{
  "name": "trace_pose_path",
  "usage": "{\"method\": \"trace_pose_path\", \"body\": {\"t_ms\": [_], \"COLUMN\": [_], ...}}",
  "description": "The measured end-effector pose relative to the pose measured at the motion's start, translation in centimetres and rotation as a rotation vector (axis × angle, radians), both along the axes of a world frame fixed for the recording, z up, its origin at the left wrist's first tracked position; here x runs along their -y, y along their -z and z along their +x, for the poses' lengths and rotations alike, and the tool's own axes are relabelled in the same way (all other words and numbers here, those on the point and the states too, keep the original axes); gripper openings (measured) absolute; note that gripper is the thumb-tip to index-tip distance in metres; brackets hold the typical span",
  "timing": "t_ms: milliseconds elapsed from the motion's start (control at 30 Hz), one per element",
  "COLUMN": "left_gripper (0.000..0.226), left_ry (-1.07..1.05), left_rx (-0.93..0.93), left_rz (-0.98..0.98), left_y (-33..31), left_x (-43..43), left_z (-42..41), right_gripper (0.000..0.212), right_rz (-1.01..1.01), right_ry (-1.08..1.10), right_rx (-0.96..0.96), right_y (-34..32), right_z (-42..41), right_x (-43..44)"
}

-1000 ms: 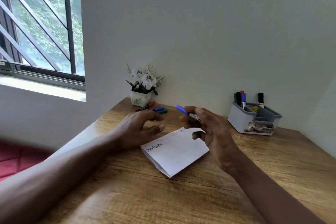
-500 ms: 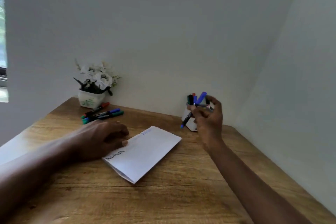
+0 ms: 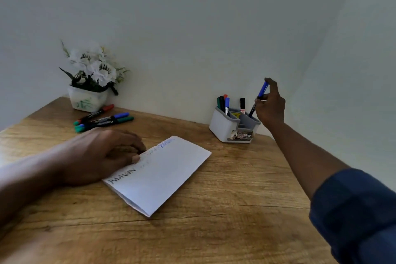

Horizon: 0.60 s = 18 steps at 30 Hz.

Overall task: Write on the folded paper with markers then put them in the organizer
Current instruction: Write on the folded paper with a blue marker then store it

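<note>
My right hand (image 3: 270, 103) pinches a blue marker (image 3: 261, 90) near its top end. The marker is tilted, with its lower end dipping into a rear right compartment of the organizer (image 3: 222, 128), which stands at the far right of the tabletop (image 3: 214, 231) by the wall. I have not let go, so I judge this marker is on the point of being stowed, not yet stowed.

Several other markers (image 3: 224, 103) stand upright in the organizer's rear compartments, so that part looks well under way.

My left hand (image 3: 100, 154) rests with relaxed fingers on the near edge of the folded paper (image 3: 162, 176), gripping nothing. The paper lies flat mid-tabletop and carries a black word, a blue word at its far corner and fainter marks between.

Three loose markers (image 3: 102, 119), red, blue and green, lie together beside the flower pot (image 3: 87, 100). I take these as what is left: write with each, then put them away.
</note>
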<state>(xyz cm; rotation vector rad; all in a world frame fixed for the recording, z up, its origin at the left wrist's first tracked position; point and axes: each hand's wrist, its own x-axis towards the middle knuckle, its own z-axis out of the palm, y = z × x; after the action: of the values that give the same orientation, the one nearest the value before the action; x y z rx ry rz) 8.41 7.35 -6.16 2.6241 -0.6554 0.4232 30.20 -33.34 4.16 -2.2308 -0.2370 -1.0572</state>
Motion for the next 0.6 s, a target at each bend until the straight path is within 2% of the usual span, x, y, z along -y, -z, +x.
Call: {"method": "trace_pose_path", "body": {"t_ms": [233,333,400,433,500,600], "left_gripper": [0.047,0.048,0.047,0.046,0.045,0.039], "left_ry": [-0.009,-0.016,-0.023,-0.027,-0.036,-0.062], "left_rx": [-0.046,-0.062,-0.065,-0.065,-0.066,-0.066], "left_rz": [-0.01,-0.004,-0.003,0.001,0.015,0.024], "left_y": [0.7,0.8,0.6,0.4,0.1,-0.5], "left_x": [-0.6,-0.7,-0.5,-0.4,-0.1,0.4], "left_z": [0.8,0.9,0.8,0.6,0.3,-0.5], "right_gripper": [0.062,0.068,0.072,0.073,0.067,0.053], "right_rz": [-0.235,-0.231,-0.295,-0.353,-0.428,-0.48], "right_ry": [0.012,0.008,0.062,0.114,0.161,0.052], "right_rx": [-0.261,-0.356,-0.347,-0.29,-0.059,0.348], "right_y": [1.9,1.9,1.7,1.6,1.4,1.3], "right_z": [2.8,2.9,2.3,1.7,0.1,-3.2], "right_x": [1.0,0.9,0.6,0.3,-0.6,-3.2]}}
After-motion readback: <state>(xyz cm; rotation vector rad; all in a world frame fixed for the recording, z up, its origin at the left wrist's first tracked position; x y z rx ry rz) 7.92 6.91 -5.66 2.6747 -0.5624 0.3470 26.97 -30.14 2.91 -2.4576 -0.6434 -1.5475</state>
